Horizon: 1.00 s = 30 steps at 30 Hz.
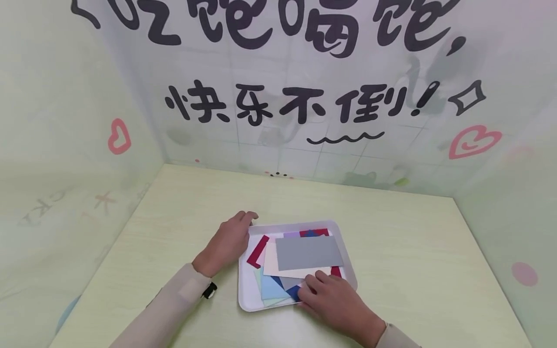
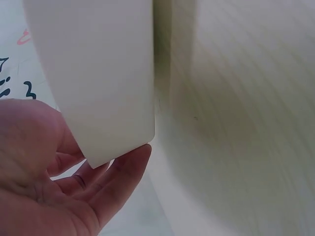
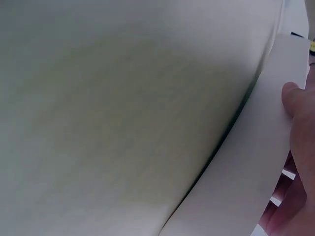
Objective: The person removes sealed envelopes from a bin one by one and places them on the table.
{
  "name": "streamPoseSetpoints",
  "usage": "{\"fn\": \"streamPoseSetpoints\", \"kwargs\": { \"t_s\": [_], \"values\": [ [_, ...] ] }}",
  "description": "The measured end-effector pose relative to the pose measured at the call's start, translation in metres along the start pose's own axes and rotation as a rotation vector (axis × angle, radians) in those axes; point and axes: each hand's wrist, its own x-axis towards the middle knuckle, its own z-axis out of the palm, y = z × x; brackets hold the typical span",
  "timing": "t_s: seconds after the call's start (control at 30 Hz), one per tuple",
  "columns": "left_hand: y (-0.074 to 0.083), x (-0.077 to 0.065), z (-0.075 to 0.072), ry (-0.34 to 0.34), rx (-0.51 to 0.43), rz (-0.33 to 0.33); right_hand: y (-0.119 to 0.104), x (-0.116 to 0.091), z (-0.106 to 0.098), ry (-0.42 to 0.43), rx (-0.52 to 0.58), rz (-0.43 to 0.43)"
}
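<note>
A white shallow tray sits on the table, holding a loose pile of coloured paper cards. On top lies a grey card over a cream card. Light blue card, dark blue and red pieces poke out beneath. My left hand grips the tray's far left corner, its fingertips bent around the end wall in the left wrist view. At the near right side, my right hand holds the rim, fingers curled over it above the cards. Its thumb presses the outer wall in the right wrist view.
The pale wood-grain table reaches back to a printed wall covering with large dark characters. Similar coverings close off the left and right sides. A dark strap shows at the left wrist.
</note>
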Motion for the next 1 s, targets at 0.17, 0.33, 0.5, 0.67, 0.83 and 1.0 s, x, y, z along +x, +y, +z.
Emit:
{"fn": "streamPoseSetpoints", "kwargs": {
  "t_s": [0.17, 0.33, 0.5, 0.67, 0.83, 1.0],
  "values": [
    [0.001, 0.001, 0.0, -0.027, -0.034, 0.012, -0.011, 0.003, -0.001, 0.012, -0.027, -0.049],
    [0.0, 0.002, 0.001, -0.03, -0.069, 0.019, -0.017, 0.007, -0.002, -0.01, -0.003, -0.037],
    [-0.002, 0.003, 0.002, -0.047, -0.078, 0.019, -0.018, 0.01, -0.001, -0.004, -0.002, -0.032],
    [-0.003, 0.003, 0.003, -0.066, -0.075, 0.006, -0.017, 0.012, 0.0, -0.014, 0.008, -0.026],
    [-0.004, 0.003, 0.002, -0.075, -0.077, -0.01, -0.017, 0.015, 0.0, -0.026, 0.029, -0.008],
    [-0.008, 0.0, 0.003, -0.085, -0.082, -0.042, -0.018, 0.016, 0.001, -0.055, 0.078, 0.041]
  ]
}}
